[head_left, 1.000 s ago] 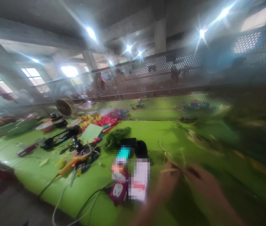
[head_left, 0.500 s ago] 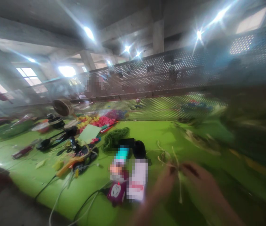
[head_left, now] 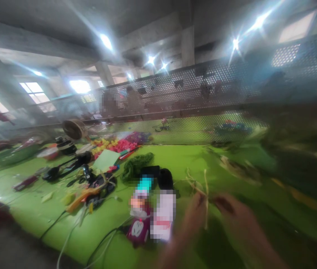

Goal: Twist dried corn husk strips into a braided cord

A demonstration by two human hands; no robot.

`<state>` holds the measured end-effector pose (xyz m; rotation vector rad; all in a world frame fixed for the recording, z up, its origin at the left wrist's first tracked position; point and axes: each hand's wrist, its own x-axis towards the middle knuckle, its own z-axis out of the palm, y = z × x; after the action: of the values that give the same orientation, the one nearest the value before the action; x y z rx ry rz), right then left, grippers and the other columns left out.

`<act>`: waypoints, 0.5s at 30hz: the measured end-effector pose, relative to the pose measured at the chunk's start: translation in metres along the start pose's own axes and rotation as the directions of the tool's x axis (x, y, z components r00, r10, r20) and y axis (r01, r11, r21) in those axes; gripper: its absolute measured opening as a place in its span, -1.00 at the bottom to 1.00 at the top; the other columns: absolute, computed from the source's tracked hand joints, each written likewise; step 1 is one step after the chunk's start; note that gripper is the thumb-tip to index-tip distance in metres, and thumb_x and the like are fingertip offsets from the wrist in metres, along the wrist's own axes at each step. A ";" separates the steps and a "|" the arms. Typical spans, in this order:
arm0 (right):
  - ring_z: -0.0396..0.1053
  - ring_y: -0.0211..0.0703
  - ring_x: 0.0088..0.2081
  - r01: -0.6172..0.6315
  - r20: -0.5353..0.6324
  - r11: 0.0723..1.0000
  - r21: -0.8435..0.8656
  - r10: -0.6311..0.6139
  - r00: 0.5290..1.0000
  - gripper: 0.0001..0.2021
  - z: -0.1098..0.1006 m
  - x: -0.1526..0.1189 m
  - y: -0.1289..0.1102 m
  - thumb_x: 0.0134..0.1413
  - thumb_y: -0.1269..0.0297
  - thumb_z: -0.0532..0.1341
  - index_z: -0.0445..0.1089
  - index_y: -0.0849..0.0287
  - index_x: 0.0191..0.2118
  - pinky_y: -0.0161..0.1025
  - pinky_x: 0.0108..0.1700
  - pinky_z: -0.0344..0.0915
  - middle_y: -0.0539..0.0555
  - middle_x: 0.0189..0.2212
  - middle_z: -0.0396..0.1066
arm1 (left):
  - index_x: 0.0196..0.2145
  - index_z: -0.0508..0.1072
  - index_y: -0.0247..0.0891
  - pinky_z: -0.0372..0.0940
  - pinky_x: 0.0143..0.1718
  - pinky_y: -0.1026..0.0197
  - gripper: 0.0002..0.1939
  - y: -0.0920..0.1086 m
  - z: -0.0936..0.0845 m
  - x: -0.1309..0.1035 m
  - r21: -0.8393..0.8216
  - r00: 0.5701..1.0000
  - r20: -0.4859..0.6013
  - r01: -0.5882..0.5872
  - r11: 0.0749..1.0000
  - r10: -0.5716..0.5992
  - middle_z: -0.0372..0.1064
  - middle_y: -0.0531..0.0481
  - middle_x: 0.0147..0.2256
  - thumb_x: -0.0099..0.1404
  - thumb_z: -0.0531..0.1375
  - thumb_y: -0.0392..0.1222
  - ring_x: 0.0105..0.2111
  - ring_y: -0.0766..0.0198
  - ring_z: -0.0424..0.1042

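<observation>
My left hand is closed in a pinch on thin pale fibre strips, which look like raffia or dried husk. One strip stands nearly upright and hangs below the fingers; others bend away to the upper left. Just to the right, my right hand is also pinched, its fingertips at the end of a strip beside the crossing point. Blur hides the exact grip. Both hands are above the green tabletop. Beyond them lies a loose bunch of pale dry strips.
Left of my hands are a pixelated phone-like object, a purple power socket with cables, a black rounded object and green yarn. Farther left are an orange-handled glue gun and pink and yellow pieces. A perforated metal panel stands behind.
The upright strip has shifted slightly left and up, and its lower end hangs less far down. My hands have moved a little apart while staying pinched.
</observation>
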<state>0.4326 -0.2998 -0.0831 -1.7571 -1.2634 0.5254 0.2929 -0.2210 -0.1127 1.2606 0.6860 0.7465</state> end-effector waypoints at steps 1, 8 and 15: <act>0.52 -0.04 -0.21 0.067 -0.041 0.994 -0.091 -0.071 0.997 -0.74 0.001 0.000 0.003 0.16 0.14 0.11 0.50 0.01 -0.15 -0.18 -0.23 0.40 0.06 -0.17 0.56 | -0.28 0.42 -0.26 0.17 -0.22 0.22 -0.74 -0.001 0.000 0.001 0.009 1.000 -0.025 -0.008 1.000 0.008 0.28 -0.01 -0.37 0.27 0.18 0.01 -0.34 0.28 0.24; 0.47 -0.05 -0.14 0.484 0.009 0.807 -0.338 -0.511 0.859 -0.72 0.008 0.000 0.015 0.16 0.37 0.12 0.51 -0.04 -0.11 -0.12 -0.12 0.37 0.06 -0.15 0.53 | -0.30 0.43 -0.27 0.20 -0.14 0.17 -0.82 0.003 0.006 0.001 -0.042 0.998 -0.019 -0.059 0.997 0.058 0.34 -0.05 -0.30 0.20 0.25 -0.11 -0.26 0.22 0.29; 0.48 -0.06 -0.41 0.162 -0.148 0.985 -0.064 -0.170 0.974 -0.76 -0.005 -0.001 -0.010 0.08 0.11 0.16 0.55 0.05 -0.35 -0.21 -0.36 0.38 0.06 -0.43 0.57 | -0.25 0.44 -0.27 0.15 -0.22 0.21 -0.84 0.008 0.005 0.000 0.109 0.999 -0.051 0.008 0.994 -0.003 0.35 -0.04 -0.32 0.26 0.13 -0.19 -0.31 0.25 0.27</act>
<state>0.4301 -0.3020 -0.0723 -1.6814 -1.3101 0.2582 0.2957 -0.2224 -0.1042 1.3426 0.7799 0.7465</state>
